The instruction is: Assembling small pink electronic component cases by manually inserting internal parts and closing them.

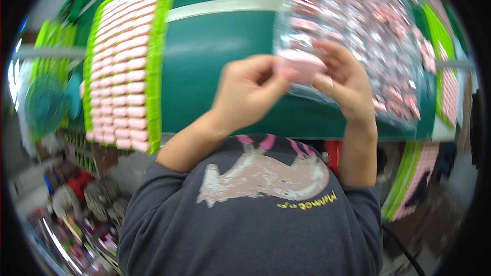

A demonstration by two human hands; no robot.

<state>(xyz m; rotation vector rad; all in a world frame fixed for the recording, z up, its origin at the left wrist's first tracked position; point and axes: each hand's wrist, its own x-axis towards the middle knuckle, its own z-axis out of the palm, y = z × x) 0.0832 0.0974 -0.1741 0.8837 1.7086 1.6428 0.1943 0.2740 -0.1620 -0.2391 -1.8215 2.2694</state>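
A smooth pink oblong piece is held up between my two hands, above the near edge of the green table. My left hand pinches its left end between thumb and fingers. At its right end is my right hand, thumb against the lower edge and the index finger raised clear of it. Motion blurs the fingertips a little. Just beyond, a clear plastic sheet or bag is spread with many shiny pink pieces.
On the left stands a lime-green tray filled with rows of pink oblong pieces. More green-edged trays stand at the far right. A pale strip crosses the table. A teal fan is at the far left, with clutter below it.
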